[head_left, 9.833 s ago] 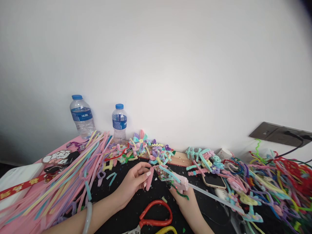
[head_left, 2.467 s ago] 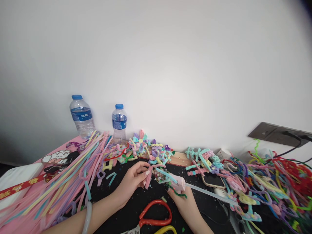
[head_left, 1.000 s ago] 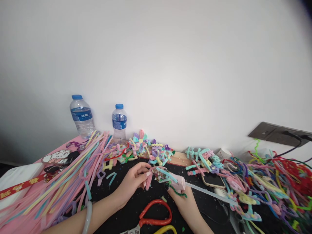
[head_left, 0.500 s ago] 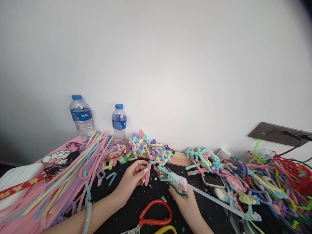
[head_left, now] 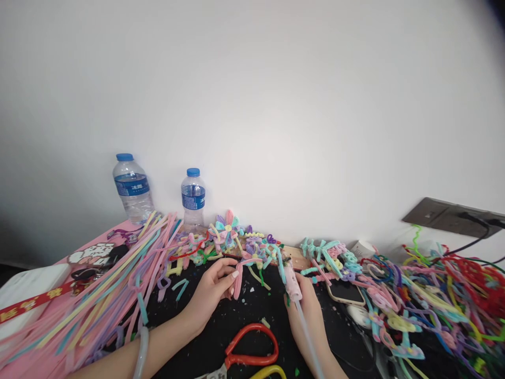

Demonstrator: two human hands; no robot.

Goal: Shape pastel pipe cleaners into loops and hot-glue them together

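Note:
My left hand [head_left: 211, 292] pinches a folded pink pipe cleaner piece [head_left: 238, 278] above the black mat [head_left: 221, 331]. My right hand [head_left: 306, 305] grips a pink glue gun [head_left: 291, 278] wrapped in pipe-cleaner scraps, its nozzle pointing away toward the wall. A clear glue stick [head_left: 310, 342] trails from the gun's back over my wrist. The gun's tip sits well to the right of the pink piece, apart from it. A pale bangle [head_left: 141, 351] circles my left wrist.
Red-handled scissors [head_left: 252, 350] lie near the front edge. Long pipe cleaners [head_left: 114, 287] are heaped at left, a tangled coloured pile [head_left: 426, 300] at right over a phone [head_left: 347, 292]. Two water bottles [head_left: 132, 188] [head_left: 193, 199] stand by the wall, finished flowers [head_left: 228, 231] beside them.
My right hand swung the glue gun away from the pink piece, turning its nozzle from pointing left to pointing toward the wall. The left hand kept the pink piece almost still.

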